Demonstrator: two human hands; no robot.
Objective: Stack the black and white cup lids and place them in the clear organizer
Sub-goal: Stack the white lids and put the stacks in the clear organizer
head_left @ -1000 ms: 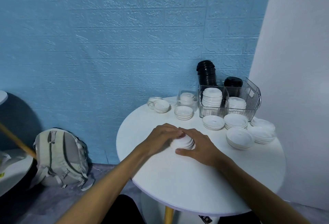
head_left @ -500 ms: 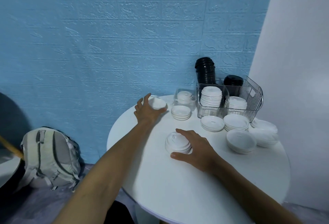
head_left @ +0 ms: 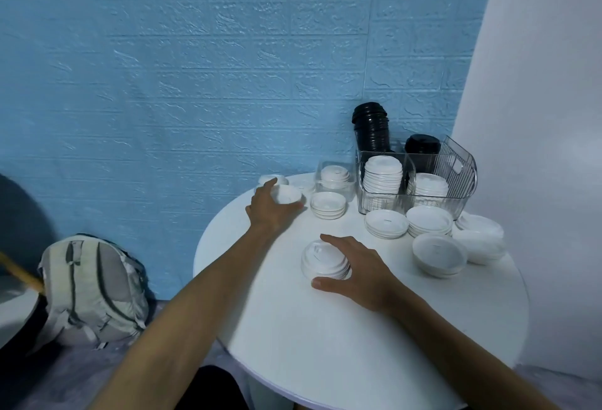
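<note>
Broadly — largest first:
Table (head_left: 325, 344): round, white.
Organizer (head_left: 456, 181): clear, at the far edge — white and black lid stacks inside.
Right hand (head_left: 361, 271): fingers curled round a white lid stack (head_left: 321, 258) mid-table.
Left hand (head_left: 270, 209): fingers gripping one far lid (head_left: 286, 194).

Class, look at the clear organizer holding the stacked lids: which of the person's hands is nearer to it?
Right. The right hand grips a white lid stack in front of the clear organizer; the left hand grips lids further left, beyond another stack.
</note>
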